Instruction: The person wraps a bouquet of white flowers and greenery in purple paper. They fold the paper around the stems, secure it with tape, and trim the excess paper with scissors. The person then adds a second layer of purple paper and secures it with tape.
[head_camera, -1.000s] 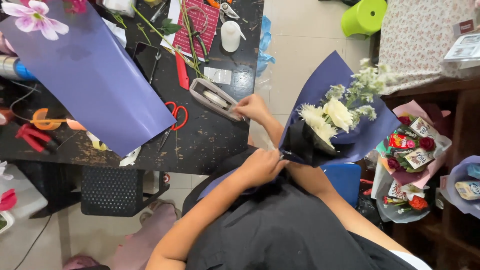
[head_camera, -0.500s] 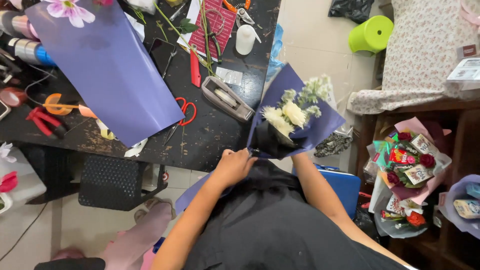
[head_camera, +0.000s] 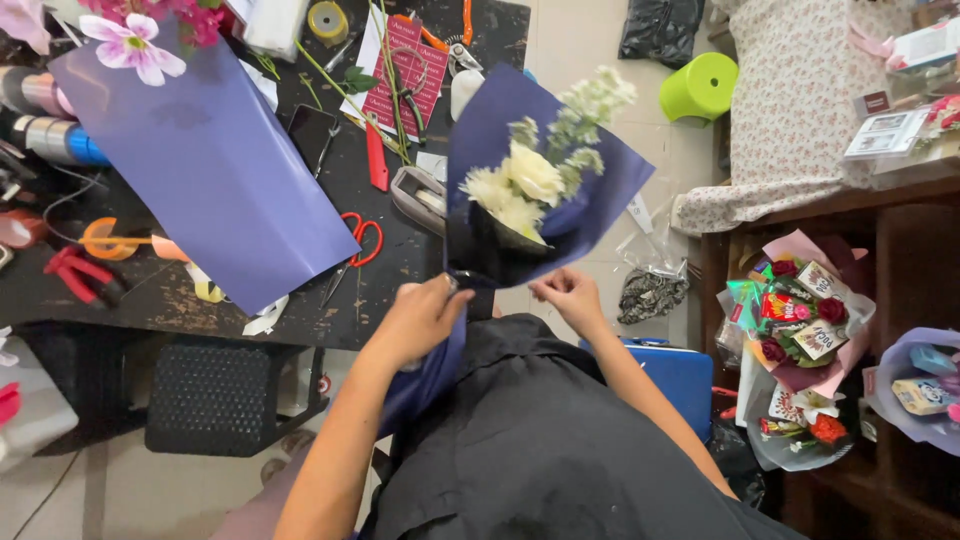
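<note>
I hold a bouquet (head_camera: 535, 180) of white flowers and pale green sprigs wrapped in dark purple paper (head_camera: 590, 205), upright in front of my chest. My left hand (head_camera: 425, 315) grips the gathered base of the wrap from the left. My right hand (head_camera: 565, 293) pinches the lower right edge of the paper. A tape dispenser (head_camera: 420, 198) lies on the black table (head_camera: 300, 300) just left of the bouquet, partly hidden by it.
A large loose purple sheet (head_camera: 210, 170) lies on the table with red scissors (head_camera: 355, 240) at its edge. Pliers, tape rolls and a phone (head_camera: 312, 130) are scattered there. Finished bouquets (head_camera: 800, 320) stand on a wooden shelf at right. A green stool (head_camera: 700, 88) sits beyond.
The bouquet has swung from my right side to the centre in front of me. My right hand left the tape dispenser and came to the base of the wrap.
</note>
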